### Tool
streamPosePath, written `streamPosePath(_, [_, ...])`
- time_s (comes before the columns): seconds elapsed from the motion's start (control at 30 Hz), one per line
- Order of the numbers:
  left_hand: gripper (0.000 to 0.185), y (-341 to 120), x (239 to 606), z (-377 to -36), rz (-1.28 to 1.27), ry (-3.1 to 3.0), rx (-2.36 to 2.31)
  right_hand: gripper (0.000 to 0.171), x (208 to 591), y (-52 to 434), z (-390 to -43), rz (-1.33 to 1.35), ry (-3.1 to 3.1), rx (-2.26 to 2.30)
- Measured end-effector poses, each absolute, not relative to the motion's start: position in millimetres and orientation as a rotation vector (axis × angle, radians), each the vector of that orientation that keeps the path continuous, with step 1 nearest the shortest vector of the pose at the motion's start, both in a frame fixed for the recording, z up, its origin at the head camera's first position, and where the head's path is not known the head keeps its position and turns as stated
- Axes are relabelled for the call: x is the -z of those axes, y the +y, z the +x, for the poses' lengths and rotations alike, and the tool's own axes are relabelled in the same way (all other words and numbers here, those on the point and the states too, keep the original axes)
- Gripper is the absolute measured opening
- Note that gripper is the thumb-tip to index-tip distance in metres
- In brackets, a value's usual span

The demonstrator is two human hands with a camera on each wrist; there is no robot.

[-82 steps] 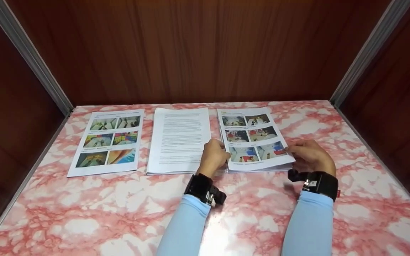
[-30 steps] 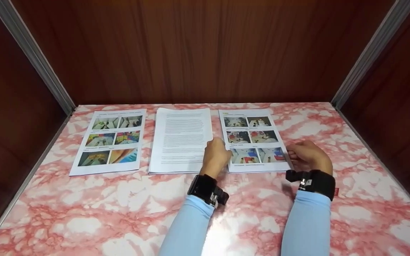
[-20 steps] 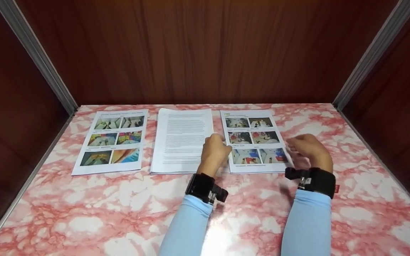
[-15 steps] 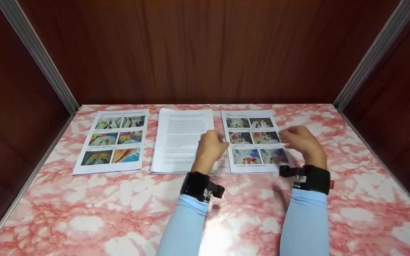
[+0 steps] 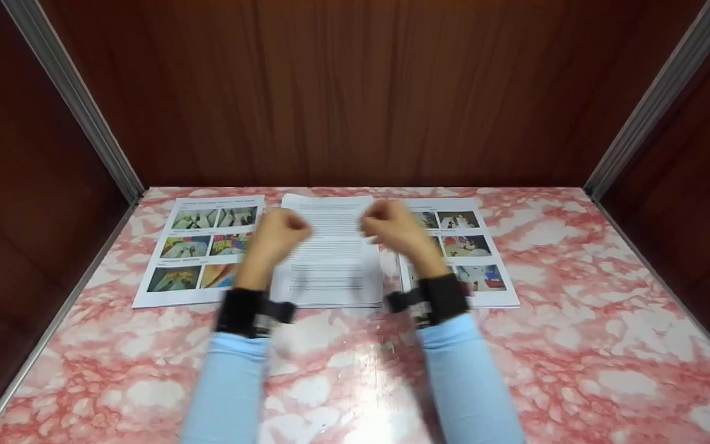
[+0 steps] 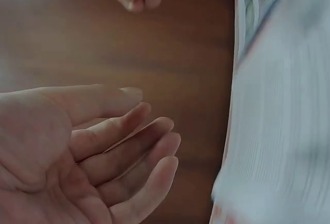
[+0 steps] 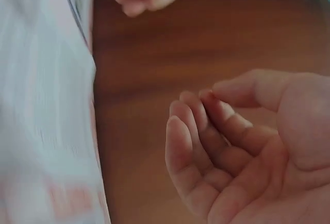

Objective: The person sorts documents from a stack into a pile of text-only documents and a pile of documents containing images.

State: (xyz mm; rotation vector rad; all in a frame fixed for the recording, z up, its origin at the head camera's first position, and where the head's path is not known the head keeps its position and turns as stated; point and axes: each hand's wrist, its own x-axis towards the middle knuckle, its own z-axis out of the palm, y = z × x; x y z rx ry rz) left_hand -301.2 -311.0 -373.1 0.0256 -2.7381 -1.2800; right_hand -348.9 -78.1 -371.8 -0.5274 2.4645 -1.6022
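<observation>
Three stacks of printed paper lie side by side on the table. The middle stack (image 5: 330, 262) carries text; the left stack (image 5: 186, 246) and the right stack (image 5: 469, 246) have colour photos on top. My left hand (image 5: 273, 237) is above the gap between the left and middle stacks, blurred. Above the gap between the middle and right stacks is my right hand (image 5: 401, 231). In the wrist views the left hand (image 6: 93, 152) and right hand (image 7: 237, 147) have loosely bent fingers and hold nothing. Both hands are raised off the paper and cover parts of the stacks.
The table (image 5: 577, 345) has a red and white marbled top. A brown wood panel (image 5: 355, 92) rises behind it, with dark side walls and metal corner posts (image 5: 657, 92). Black camera straps are on both wrists, over light blue sleeves (image 5: 225, 388).
Earlier both hands were at the right stack's sides, where its lifted top sheets came down flat. Since then they have risen and moved left to the middle stack, the left hand farther.
</observation>
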Motion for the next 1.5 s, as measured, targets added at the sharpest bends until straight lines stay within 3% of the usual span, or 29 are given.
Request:
streamPosePath(0.27, [0.033,-428.6,381.2,-272.1,0.363,-2.691,1.216,0.022,397.2,-188.9,-334.1,-0.543,2.324,1.651])
streamPosePath(0.5, [0.04,-480.7,402.9,-255.5,0.634,-2.639,1.054,0.019,417.4,-237.8,-313.8,-0.485,2.243,1.603])
streamPosePath(0.77, [0.046,-493.0,420.2,-250.2,0.854,-2.637,1.01,0.025,433.8,-254.3,-305.2,-0.54,2.304,1.448])
streamPosePath(0.83, [0.044,-495.4,425.1,-249.2,0.888,-2.649,0.998,0.039,436.9,-256.6,-304.0,-0.51,2.315,1.44])
streamPosePath(1.5, [0.029,-503.1,430.7,-243.0,0.947,-2.575,0.938,0.041,435.9,-270.5,-293.3,-0.651,2.43,1.252])
